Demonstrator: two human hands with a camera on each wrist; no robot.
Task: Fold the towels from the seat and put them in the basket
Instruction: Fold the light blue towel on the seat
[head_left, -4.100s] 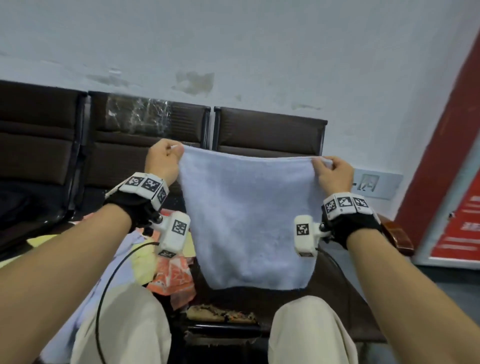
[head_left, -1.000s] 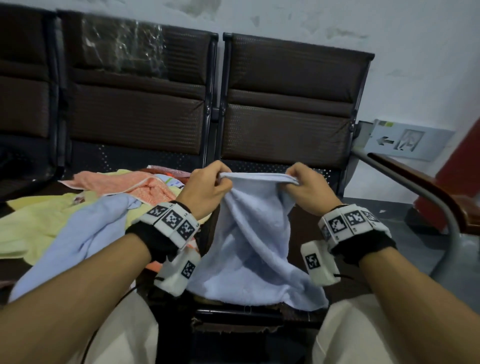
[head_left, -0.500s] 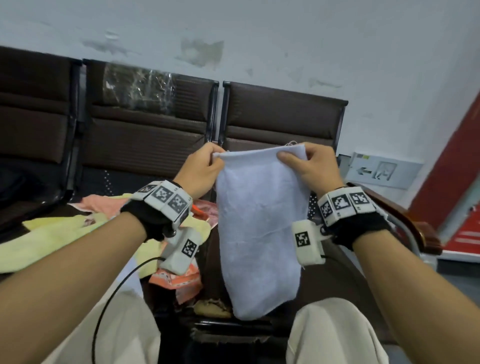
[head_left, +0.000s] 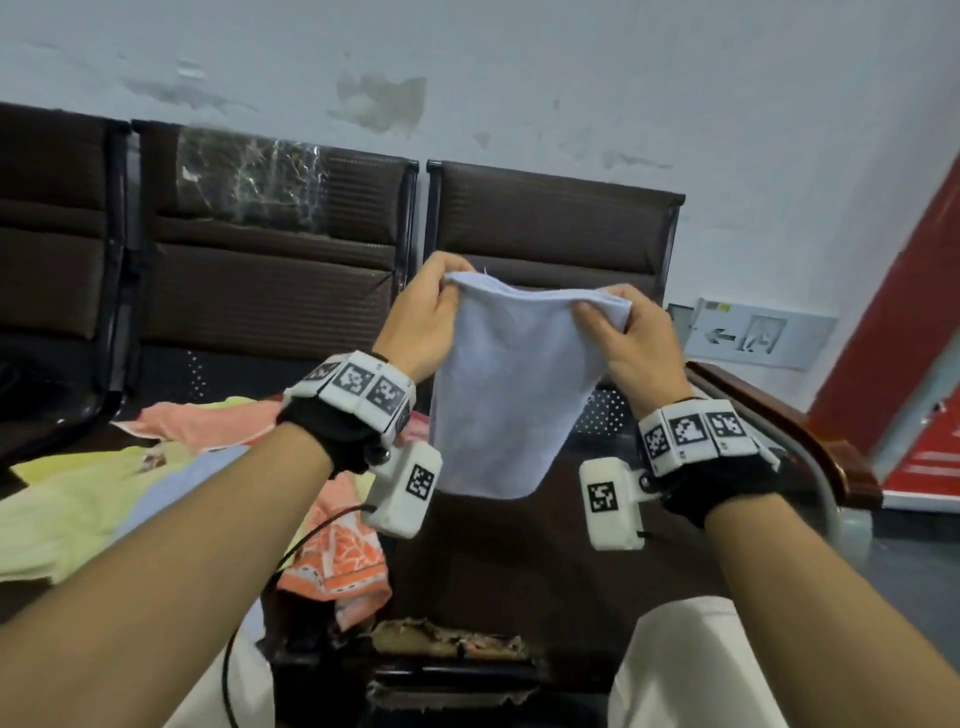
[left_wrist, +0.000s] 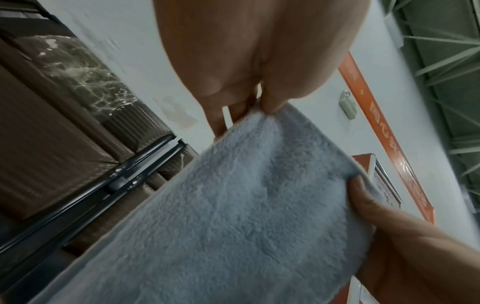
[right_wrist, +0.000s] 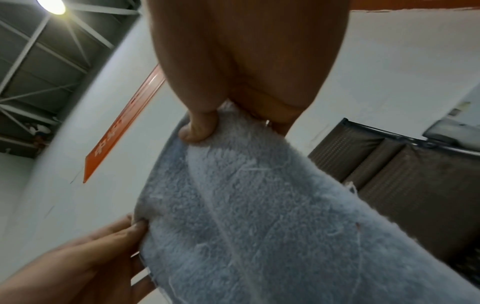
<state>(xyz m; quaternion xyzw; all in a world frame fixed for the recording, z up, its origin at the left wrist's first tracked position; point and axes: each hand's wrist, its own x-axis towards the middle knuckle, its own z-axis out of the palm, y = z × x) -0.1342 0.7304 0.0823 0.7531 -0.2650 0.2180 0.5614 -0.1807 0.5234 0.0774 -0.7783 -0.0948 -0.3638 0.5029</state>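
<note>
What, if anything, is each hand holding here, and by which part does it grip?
Both hold the pale blue towel by its top edge: the left hand pinches the left corner, the right hand the right corner. It hangs free.

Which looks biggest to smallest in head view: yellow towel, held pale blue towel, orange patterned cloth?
1. Pale blue towel, though it is nearest the camera.
2. Yellow towel, partly covered, so its rank is unsure.
3. Orange patterned cloth.

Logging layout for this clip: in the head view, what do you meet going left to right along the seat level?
yellow towel → orange patterned cloth → left hand → light blue towel → right hand → wooden armrest
</note>
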